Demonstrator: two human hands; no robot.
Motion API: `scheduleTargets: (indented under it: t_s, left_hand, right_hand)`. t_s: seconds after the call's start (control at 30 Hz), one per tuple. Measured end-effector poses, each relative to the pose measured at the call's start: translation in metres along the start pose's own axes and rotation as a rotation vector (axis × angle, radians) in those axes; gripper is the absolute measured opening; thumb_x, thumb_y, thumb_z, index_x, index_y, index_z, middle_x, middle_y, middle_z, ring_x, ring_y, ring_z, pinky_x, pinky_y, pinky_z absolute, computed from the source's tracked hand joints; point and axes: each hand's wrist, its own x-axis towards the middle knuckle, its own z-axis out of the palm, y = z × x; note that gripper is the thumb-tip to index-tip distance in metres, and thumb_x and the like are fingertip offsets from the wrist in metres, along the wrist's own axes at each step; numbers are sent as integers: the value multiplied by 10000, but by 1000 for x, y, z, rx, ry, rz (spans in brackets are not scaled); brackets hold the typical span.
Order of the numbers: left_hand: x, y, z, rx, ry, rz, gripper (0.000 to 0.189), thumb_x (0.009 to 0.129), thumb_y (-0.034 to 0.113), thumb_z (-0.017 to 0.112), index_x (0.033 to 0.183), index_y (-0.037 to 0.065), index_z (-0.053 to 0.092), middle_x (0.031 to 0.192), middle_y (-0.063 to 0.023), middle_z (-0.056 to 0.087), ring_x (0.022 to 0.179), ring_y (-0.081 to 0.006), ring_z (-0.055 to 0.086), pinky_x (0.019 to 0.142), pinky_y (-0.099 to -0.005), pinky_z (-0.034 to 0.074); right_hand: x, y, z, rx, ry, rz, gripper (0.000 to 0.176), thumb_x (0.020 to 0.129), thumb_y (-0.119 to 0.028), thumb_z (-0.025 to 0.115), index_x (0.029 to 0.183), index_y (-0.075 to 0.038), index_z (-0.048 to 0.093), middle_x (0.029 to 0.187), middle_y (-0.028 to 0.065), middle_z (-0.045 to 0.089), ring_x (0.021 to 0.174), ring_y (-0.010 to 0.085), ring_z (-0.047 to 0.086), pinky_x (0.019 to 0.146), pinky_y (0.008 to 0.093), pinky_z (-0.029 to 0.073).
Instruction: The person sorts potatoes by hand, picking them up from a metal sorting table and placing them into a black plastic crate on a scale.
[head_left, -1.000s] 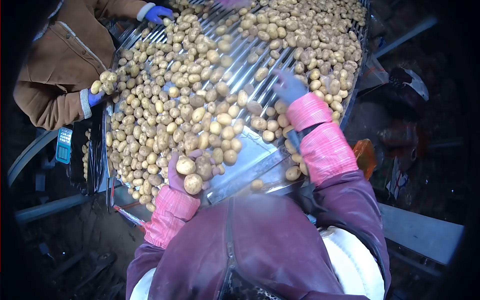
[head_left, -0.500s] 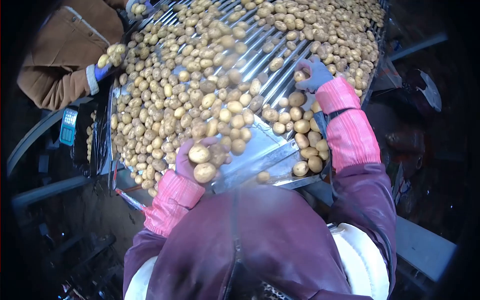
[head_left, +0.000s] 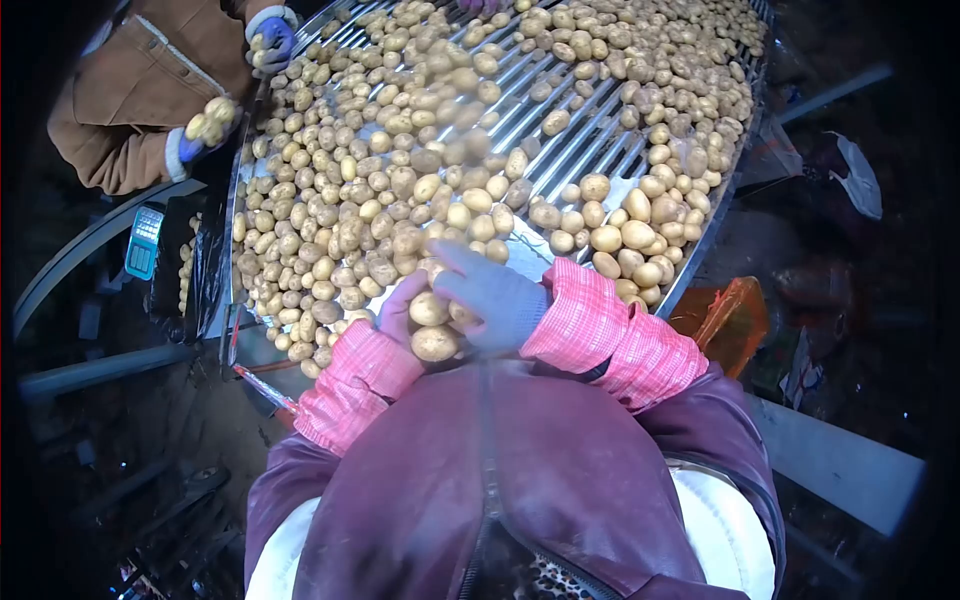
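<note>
1. Left hand (head_left: 401, 306): curled around several held potatoes (head_left: 435, 344), thumb side at nine o'clock. Directions are read from the paired hands, twelve pointing away from the wearer.
2. Right hand (head_left: 492, 292): laid against the same cluster from three o'clock, fingers reaching over it; whether it pinches a potato of its own cannot be told.
3. Step in hand, as judged: gathering potatoes into the left hand. The next move calls for a snug left palm while the right fingers come clear, since round potatoes could roll loose.
4. Counter (head_left: 526, 250): bare metal sheet at two o'clock, with metal bars (head_left: 588, 133) exposed at one.
5. Loose potatoes (head_left: 320, 228): crowded from nine to twelve o'clock; a second bank (head_left: 636, 234) lies at two.
6. Co-worker (head_left: 125, 160): brown sleeves at ten o'clock; a gloved hand (head_left: 194, 148) there holds a potato cluster (head_left: 211, 119).
7. Outermost: a teal keypad device (head_left: 144, 243) between nine and ten; an orange object (head_left: 735, 320) at three.
</note>
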Motion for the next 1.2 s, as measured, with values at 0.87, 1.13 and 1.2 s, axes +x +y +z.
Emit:
scheduleTargets:
  t_s: [0.87,1.13,1.2]
  left_hand:
    - [-113,-9,-75,-145,-268,248,749,881,656,531,1434,159,437,1332,-258,538,1150,-388,593,858,-533,550]
    - [-96,2,-49,-38,-173,325,694,904,563,546,1425,111,459,1358,-188,550,1181,-388,580,958,-547,515]
    - [-96,0,-54,-120,-69,333,693,907,567,536,1425,113,459,1352,-191,552,1179,-390,581,932,-542,534]
  right_hand:
    - [10,152,-109,88,160,660,518,727,-240,815,1183,-96,614,984,64,671,901,183,641,800,302,522]
    - [41,-29,35,1,-89,340,512,813,-427,713,1204,-103,647,1030,173,684,1009,305,650,875,404,511]
    - [44,-45,41,28,-151,335,468,860,-415,663,1206,-100,644,1045,186,681,1020,326,650,865,416,512]
